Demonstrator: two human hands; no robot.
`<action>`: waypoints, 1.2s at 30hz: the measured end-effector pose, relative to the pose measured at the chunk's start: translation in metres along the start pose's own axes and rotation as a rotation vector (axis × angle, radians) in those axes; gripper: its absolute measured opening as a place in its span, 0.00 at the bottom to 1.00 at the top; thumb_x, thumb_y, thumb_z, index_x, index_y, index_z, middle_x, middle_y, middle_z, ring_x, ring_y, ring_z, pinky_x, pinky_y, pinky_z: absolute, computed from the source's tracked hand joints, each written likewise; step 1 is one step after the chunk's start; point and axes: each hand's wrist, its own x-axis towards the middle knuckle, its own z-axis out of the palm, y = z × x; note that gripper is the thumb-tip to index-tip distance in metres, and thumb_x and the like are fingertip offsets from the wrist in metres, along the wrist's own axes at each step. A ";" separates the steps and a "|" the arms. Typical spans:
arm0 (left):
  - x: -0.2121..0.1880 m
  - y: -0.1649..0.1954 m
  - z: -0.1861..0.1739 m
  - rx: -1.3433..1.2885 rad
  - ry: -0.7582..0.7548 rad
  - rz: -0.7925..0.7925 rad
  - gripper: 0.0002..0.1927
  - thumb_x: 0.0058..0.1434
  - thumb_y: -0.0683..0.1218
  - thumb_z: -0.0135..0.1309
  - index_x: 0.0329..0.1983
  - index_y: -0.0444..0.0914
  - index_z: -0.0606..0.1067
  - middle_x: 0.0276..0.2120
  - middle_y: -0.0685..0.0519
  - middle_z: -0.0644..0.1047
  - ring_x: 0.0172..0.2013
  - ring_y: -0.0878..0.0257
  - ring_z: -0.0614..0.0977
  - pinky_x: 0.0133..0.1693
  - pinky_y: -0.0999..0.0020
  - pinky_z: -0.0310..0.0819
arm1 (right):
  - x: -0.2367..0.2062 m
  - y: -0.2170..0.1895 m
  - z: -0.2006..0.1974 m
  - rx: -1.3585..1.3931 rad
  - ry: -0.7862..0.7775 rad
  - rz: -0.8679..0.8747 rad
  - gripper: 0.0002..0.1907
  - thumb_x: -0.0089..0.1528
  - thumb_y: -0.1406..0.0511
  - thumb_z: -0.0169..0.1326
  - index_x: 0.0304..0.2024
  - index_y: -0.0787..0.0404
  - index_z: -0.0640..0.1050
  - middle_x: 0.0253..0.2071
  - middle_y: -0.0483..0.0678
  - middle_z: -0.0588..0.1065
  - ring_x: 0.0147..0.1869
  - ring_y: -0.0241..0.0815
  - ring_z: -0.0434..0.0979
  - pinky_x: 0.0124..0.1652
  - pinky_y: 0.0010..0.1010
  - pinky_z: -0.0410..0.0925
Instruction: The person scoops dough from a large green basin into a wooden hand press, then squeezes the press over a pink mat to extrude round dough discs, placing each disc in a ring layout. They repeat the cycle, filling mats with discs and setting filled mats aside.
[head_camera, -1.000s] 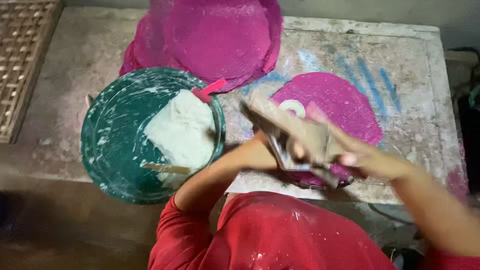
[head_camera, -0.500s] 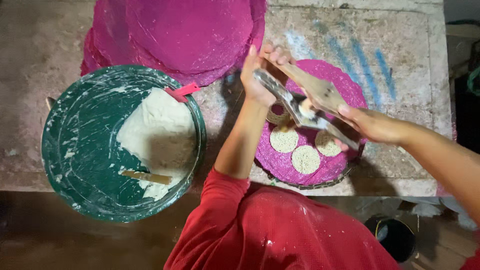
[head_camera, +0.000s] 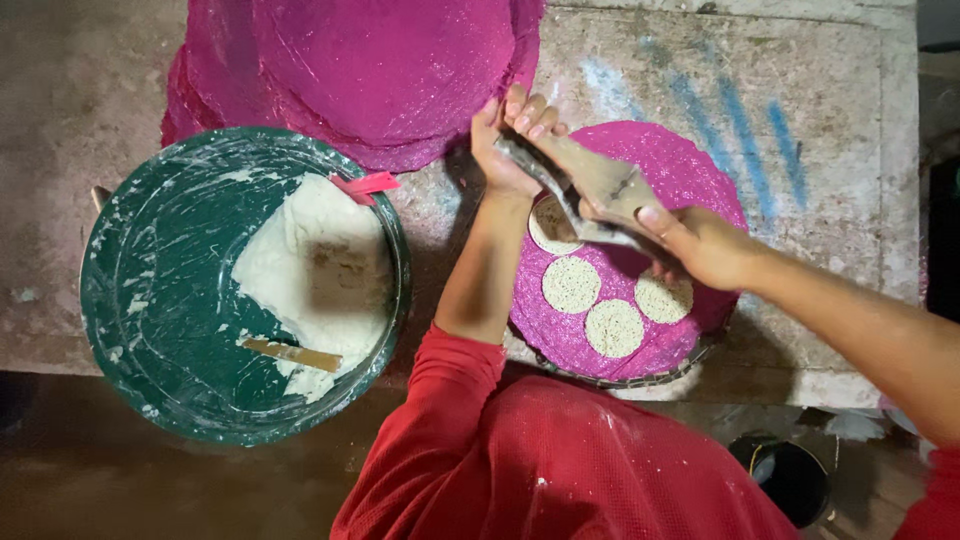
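My left hand (head_camera: 505, 140) and my right hand (head_camera: 705, 245) both grip a flat, batter-smeared metal tool (head_camera: 590, 185), the left at its far tip and the right at its near end. They hold it tilted just above a round pink mat (head_camera: 690, 165) on the table. Several small white seeded discs (head_camera: 571, 284) lie on the mat's near half. One disc (head_camera: 548, 228) sits partly under the tool. My red sleeves and shirt fill the bottom of the view.
A green bucket (head_camera: 100, 300) at the left holds white batter (head_camera: 310, 270), a wooden stick (head_camera: 292, 354) and a pink clip (head_camera: 365, 185) on its rim. Larger pink mats (head_camera: 380, 70) are stacked at the back. The concrete table (head_camera: 830, 150) has blue streaks. A black container (head_camera: 790, 475) stands below.
My hands and the tool have shifted up over the mat's far left. A second ago my arms covered most of the mat; the white discs now show on it.
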 end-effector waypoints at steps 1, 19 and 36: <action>0.003 -0.001 0.004 0.018 -0.012 0.005 0.15 0.71 0.58 0.40 0.33 0.46 0.64 0.28 0.60 0.66 0.33 0.65 0.70 0.48 0.60 0.70 | 0.000 0.000 -0.002 -0.034 0.043 -0.011 0.45 0.64 0.36 0.28 0.29 0.65 0.81 0.21 0.53 0.79 0.26 0.47 0.81 0.34 0.39 0.74; -0.143 -0.008 0.017 2.069 0.287 -0.470 0.41 0.68 0.54 0.34 0.79 0.40 0.35 0.43 0.59 0.81 0.15 0.63 0.76 0.18 0.68 0.72 | -0.001 0.067 0.034 0.415 0.270 -0.278 0.38 0.67 0.39 0.39 0.39 0.68 0.78 0.29 0.53 0.78 0.32 0.44 0.80 0.34 0.36 0.73; -0.131 -0.066 0.060 2.614 0.190 -0.462 0.56 0.43 0.59 0.72 0.71 0.36 0.58 0.62 0.43 0.66 0.62 0.45 0.65 0.60 0.46 0.63 | -0.097 0.167 0.124 1.222 0.632 -0.703 0.48 0.66 0.29 0.37 0.61 0.64 0.67 0.45 0.53 0.74 0.44 0.48 0.76 0.47 0.45 0.72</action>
